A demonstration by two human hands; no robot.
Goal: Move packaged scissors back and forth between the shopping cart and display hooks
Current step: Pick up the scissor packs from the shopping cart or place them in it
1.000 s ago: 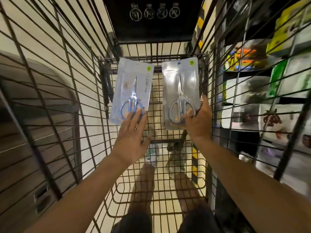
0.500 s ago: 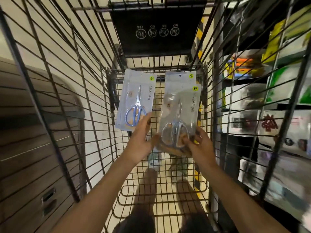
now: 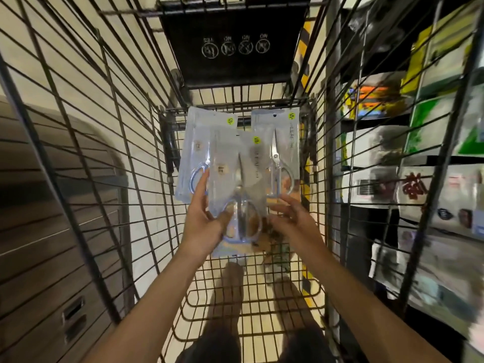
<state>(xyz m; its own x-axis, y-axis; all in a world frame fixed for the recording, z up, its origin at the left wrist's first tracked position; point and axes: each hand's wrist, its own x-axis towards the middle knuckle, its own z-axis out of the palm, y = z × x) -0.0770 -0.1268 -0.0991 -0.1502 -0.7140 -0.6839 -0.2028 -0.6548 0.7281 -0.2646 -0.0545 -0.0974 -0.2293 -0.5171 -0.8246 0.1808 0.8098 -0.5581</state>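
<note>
Head view: left grip (image 3: 207, 226) now pinches the lifted middle scissors pack (image 3: 237, 197); right grip (image 3: 290, 218) has spread beside it.

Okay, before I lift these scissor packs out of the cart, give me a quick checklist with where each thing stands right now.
1. Left hand grips the front pack: ok, thumb on its face.
2. Right hand has a grip: not ok, fingers spread, holding nothing.
3. Packs separated: not ok, the front pack overlaps the left pack and right pack.
4. All packs counted: cannot tell, overlap may hide more.
5. Path up out of the cart: ok, open above.
6. Display hooks located: cannot tell, shelves blurred.
</note>
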